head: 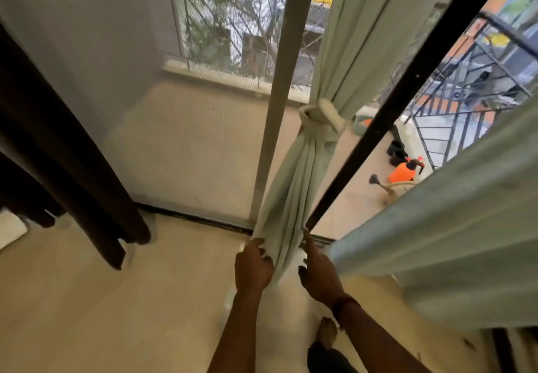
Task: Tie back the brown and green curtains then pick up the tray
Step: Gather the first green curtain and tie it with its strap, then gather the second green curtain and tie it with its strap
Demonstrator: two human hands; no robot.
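A pale green curtain [294,197] hangs in the middle, knotted on itself at a thick knot [318,119]. Its lower end falls in folds to the floor. My left hand [252,265] grips the curtain's left edge near the bottom, fingers curled into the cloth. My right hand [318,270] is at the right side of the same folds, its index finger stretched up along the cloth and the other fingers curled. A dark brown curtain [72,168] hangs loose at the left. A second pale green curtain [454,238] hangs loose at the right. No tray is in view.
A sliding door with a mesh screen [174,110] and dark frame [387,110] opens onto a balcony with a metal railing [465,104]. An orange spray bottle [403,171] and dark pots [396,152] stand out there. My foot [327,333] is on the beige floor.
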